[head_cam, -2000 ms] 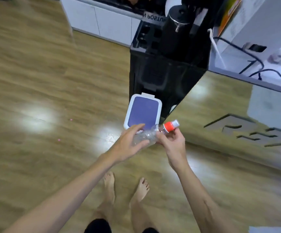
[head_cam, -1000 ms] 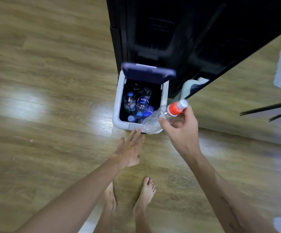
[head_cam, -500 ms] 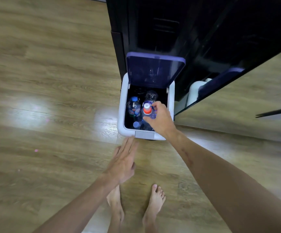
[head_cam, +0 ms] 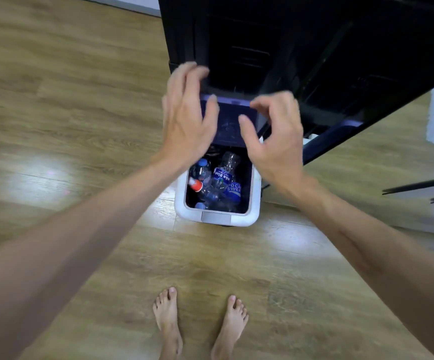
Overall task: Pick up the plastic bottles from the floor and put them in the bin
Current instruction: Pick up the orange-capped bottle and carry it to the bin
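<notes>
A small white bin (head_cam: 255, 201) stands on the wooden floor with its purple lid (head_cam: 230, 120) raised at the back. Inside lie several plastic bottles, among them the clear bottle with the red cap (head_cam: 197, 185) and a blue-labelled bottle (head_cam: 232, 189). My left hand (head_cam: 184, 118) hovers above the bin's far left side, fingers spread and blurred. Above the far right side is my right hand (head_cam: 275, 136), fingers loosely bent and empty. Both hands are in front of the lid; whether they touch it I cannot tell.
A tall black appliance (head_cam: 288, 48) stands right behind the bin. A mirror panel (head_cam: 382, 162) leans along the right. My bare feet (head_cam: 200, 323) stand on the wooden floor (head_cam: 54, 100) in front of the bin.
My right hand let go of the red-capped bottle, which now lies in the bin. Both hands have risen to the raised lid.
</notes>
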